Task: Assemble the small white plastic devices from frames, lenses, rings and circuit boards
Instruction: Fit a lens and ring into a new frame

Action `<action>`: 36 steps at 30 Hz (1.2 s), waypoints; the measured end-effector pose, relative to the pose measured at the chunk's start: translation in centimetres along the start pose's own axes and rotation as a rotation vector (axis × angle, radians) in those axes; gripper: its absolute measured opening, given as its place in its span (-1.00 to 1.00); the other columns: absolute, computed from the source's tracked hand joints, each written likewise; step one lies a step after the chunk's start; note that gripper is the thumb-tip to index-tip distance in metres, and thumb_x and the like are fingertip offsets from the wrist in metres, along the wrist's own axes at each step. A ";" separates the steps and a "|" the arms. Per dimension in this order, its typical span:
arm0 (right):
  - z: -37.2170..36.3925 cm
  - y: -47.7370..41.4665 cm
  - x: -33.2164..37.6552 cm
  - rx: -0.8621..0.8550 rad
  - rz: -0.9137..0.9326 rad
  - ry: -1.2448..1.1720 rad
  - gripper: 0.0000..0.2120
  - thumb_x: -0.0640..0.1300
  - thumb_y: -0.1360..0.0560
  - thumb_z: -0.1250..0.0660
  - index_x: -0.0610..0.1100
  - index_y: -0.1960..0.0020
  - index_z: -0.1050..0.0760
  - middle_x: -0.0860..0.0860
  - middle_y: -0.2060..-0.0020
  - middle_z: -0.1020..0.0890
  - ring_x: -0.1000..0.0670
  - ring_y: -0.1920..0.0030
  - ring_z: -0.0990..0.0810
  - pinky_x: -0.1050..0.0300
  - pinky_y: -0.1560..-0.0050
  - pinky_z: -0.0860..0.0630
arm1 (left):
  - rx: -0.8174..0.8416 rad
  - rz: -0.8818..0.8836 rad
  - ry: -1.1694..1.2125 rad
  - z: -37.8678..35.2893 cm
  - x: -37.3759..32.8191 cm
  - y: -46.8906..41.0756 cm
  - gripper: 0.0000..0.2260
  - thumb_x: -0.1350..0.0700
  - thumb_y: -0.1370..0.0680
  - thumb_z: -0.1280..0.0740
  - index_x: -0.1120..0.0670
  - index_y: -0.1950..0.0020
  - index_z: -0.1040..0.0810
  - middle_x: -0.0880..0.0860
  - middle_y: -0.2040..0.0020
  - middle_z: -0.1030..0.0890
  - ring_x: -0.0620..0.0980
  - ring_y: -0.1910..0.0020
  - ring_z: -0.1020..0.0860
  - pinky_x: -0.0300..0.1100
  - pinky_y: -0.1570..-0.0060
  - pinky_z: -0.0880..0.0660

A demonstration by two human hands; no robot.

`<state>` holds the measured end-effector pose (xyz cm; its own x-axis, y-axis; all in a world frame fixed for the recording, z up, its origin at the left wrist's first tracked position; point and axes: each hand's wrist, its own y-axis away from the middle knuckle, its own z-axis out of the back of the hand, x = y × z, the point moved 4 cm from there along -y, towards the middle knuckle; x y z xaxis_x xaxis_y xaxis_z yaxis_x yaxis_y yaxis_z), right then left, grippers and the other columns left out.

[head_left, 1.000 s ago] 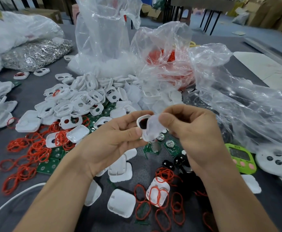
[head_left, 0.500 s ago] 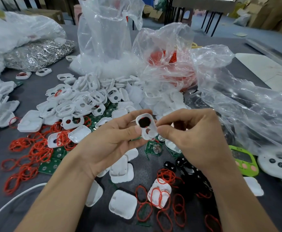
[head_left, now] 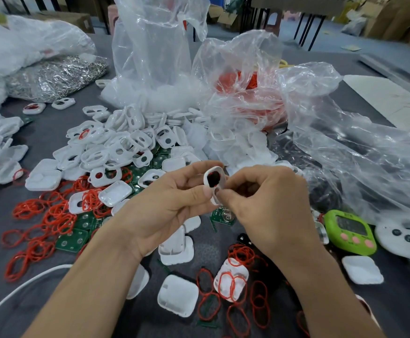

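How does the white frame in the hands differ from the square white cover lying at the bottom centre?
The frame is pinched in the air by the left hand and right hand; the cover lies untouched on the table. The frame has two openings, the upper filled by a dark piece; the cover looks closed. The frame is elongated, the cover squarish. Both are white plastic.

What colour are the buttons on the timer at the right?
Pink, on the bright green plastic timer; head view shows it.
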<state>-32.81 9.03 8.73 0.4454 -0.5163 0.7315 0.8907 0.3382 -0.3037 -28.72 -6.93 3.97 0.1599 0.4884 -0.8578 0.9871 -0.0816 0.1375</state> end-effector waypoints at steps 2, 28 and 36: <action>0.3 -0.1 0.1 -0.027 0.010 -0.023 -0.85 -0.05 -0.39 -0.61 0.04 0.27 -0.65 0.22 0.41 -0.64 0.13 0.39 -0.62 0.30 0.38 -0.48 | 0.003 0.012 0.014 0.0 -0.1 0.1 -0.64 0.21 -0.48 -0.43 0.08 -0.28 -0.67 0.13 -0.15 -0.70 0.02 -0.10 -0.69 -0.18 -0.03 -0.63; 0.1 0.1 0.9 0.054 0.109 0.152 -0.83 -0.07 -0.41 -0.59 0.21 0.14 -0.73 0.09 0.21 -0.62 0.18 0.24 -0.56 0.49 0.15 -0.40 | 0.058 0.125 0.052 -0.9 0.5 0.2 -0.69 0.15 -0.57 -0.31 0.17 -0.27 -0.67 0.15 -0.14 -0.71 0.05 -0.09 -0.71 -0.15 -0.02 -0.65; 0.4 -0.2 0.3 0.056 -0.052 -0.090 -0.85 -0.14 -0.32 -0.67 0.07 0.25 -0.74 0.37 0.54 -0.50 0.29 0.45 -0.52 0.51 0.45 -0.33 | 0.031 0.113 0.072 -1.1 0.3 0.1 -0.68 0.14 -0.53 -0.32 0.17 -0.24 -0.68 0.17 -0.11 -0.72 0.03 -0.07 -0.71 -0.16 0.00 -0.65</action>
<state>-32.85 9.12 9.22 0.3862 -0.4629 0.7979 0.9050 0.3576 -0.2306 -28.53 -5.86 4.21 0.2714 0.5359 -0.7995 0.9623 -0.1661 0.2153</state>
